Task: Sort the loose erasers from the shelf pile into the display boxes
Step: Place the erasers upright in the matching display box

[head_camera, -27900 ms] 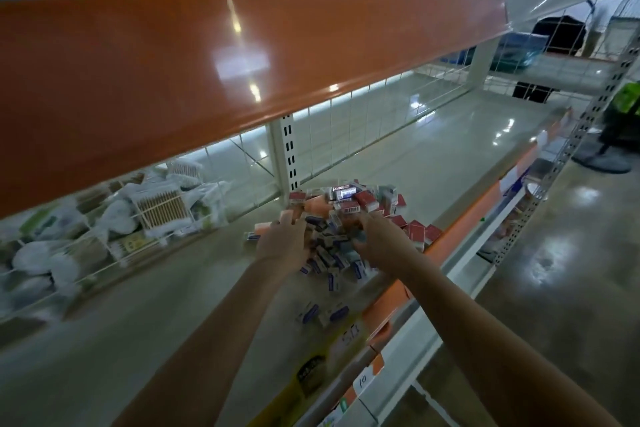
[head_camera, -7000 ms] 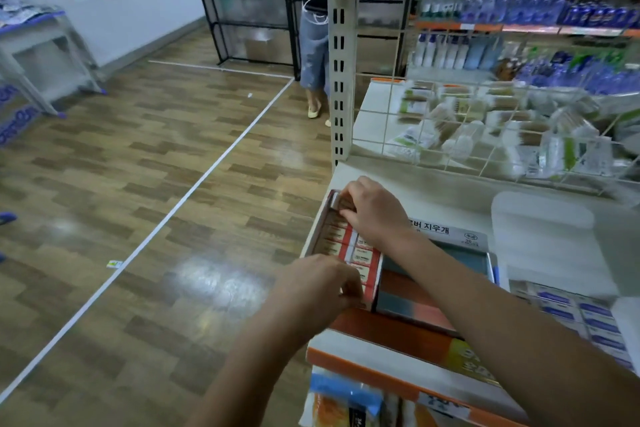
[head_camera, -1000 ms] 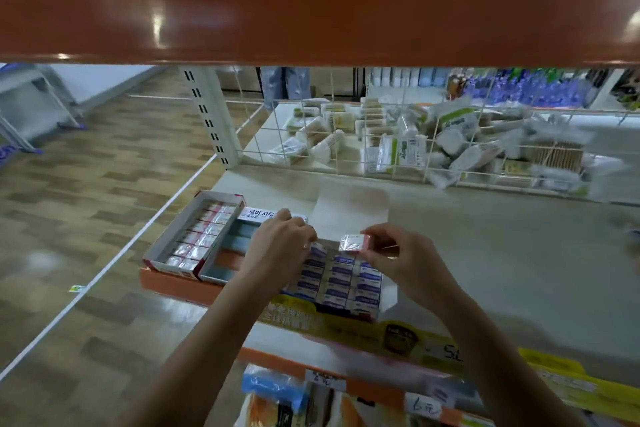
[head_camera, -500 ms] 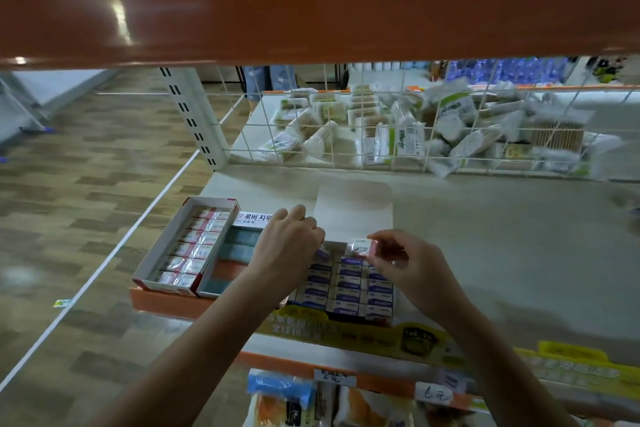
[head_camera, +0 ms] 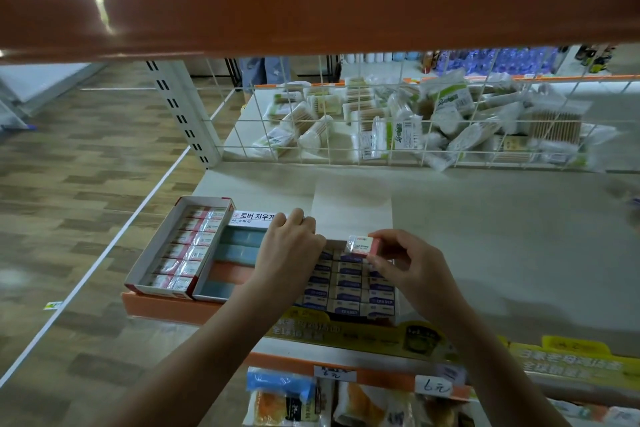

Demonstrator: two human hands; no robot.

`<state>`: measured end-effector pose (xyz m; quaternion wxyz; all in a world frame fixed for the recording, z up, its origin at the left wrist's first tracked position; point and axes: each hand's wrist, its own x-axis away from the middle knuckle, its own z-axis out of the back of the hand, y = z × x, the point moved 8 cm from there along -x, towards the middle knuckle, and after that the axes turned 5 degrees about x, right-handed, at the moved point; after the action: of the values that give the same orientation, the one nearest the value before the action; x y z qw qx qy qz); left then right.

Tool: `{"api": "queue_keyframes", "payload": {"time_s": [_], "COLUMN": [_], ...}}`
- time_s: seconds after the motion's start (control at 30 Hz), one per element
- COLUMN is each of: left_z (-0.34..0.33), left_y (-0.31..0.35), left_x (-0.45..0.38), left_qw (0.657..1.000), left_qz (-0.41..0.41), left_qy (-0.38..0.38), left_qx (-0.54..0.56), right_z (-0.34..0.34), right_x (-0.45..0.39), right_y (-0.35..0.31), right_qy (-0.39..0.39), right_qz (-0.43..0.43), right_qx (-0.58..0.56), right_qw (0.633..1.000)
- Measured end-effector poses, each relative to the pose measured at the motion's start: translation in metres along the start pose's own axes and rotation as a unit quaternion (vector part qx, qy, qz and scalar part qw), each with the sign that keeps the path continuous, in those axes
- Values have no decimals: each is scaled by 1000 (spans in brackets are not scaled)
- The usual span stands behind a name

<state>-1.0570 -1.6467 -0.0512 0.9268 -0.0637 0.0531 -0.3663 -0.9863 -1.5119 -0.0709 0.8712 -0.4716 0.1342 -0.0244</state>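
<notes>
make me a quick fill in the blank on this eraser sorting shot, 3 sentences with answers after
1. The pink eraser is pinched by the ____ hand.
2. The box of red-banded erasers stands at the shelf's ____ end.
3. The pinched eraser hovers over the box of ____-labelled erasers.

Answers: right; left; blue

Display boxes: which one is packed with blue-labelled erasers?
The right-hand box, below the hands. The left box holds red-and-white erasers; the middle box shows plain blue and pink blocks.
</notes>
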Motion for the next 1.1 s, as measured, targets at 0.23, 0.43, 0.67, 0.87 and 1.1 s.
{"api": "queue_keyframes", "payload": {"time_s": [0.23, 0.43, 0.67, 0.87, 1.1], "left_z": [-8, -12, 39, 38, 14], "left_y": [6, 7, -13, -83, -164], "left_x": [7, 8, 43, 108, 157], "left_qw": [1000, 1000, 987, 970, 968], "left_qz": [4, 4, 9, 107, 146], "left_qy": [-20, -31, 79, 137, 127], "left_qx": [-20, 0, 140, 172, 158], "right_z": [0, 0, -1, -53, -149], "right_x": [-1, -1, -17, -34, -54], "right_y": [-1, -3, -37, -96, -142], "right_qy": [-1, -18, -37, -93, -149], "right_qz": [1, 1, 28, 65, 70], "right_qx": [-4, 9, 38, 15, 34], "right_qw": [1000, 1000, 998, 993, 986]}}
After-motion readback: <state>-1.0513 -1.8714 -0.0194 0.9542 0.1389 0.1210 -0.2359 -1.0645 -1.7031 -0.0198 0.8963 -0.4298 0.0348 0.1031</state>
